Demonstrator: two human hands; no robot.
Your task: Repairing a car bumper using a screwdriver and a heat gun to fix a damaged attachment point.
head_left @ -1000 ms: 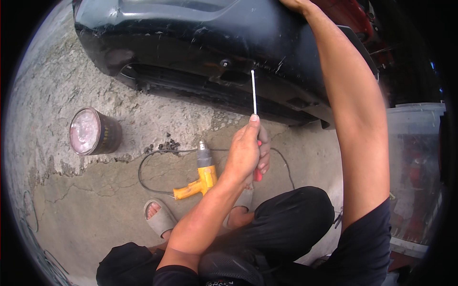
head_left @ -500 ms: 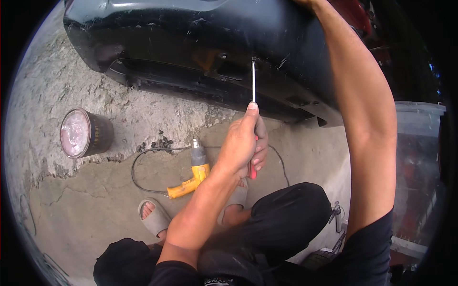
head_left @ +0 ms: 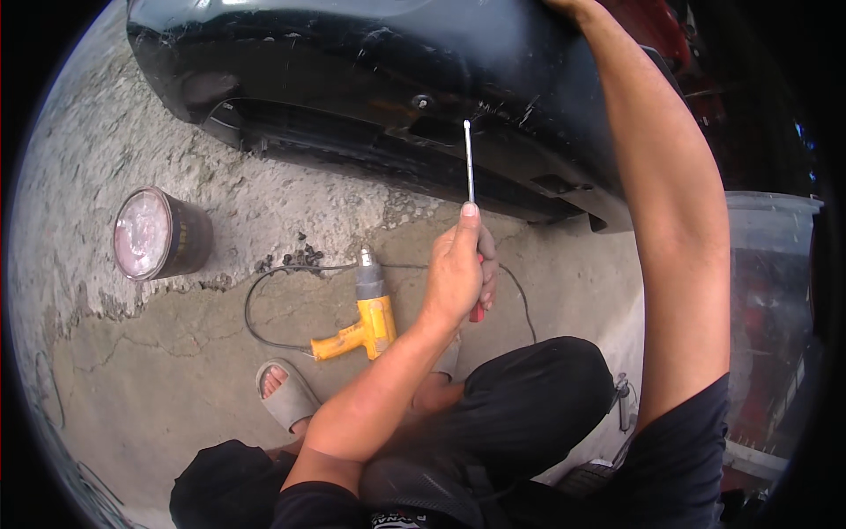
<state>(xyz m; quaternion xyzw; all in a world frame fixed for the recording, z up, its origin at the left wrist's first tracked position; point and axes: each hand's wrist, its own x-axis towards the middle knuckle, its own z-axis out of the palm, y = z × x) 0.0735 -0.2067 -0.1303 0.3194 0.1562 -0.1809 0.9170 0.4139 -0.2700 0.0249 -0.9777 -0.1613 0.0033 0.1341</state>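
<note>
My left hand [head_left: 458, 273] is closed round a screwdriver [head_left: 470, 167] with a red handle and a long silver shaft. Its thumb presses along the shaft, and the tip points away from me at the underside of a scuffed black car bumper [head_left: 300, 66]. The tip seems to stand just off the surface, close to a dark recess. To the left of the tip a round fastener [head_left: 423, 102] sits in the bumper. My right hand [head_left: 573, 7] reaches to the bumper's far upper side, where the picture's top edge cuts it off and its fingers are hidden.
On the concrete floor lies a yellow and grey heat gun [head_left: 374, 313] with a looped black cord. A dark bucket [head_left: 181, 236] with a pale top stands at left, near small black bits [head_left: 304, 256]. A clear plastic bin [head_left: 771, 264] is at right.
The screwdriver's tip has come away from the bumper recess, and my left hand has drawn back slightly toward me. My right arm has hardly moved. The whole view has shifted a little.
</note>
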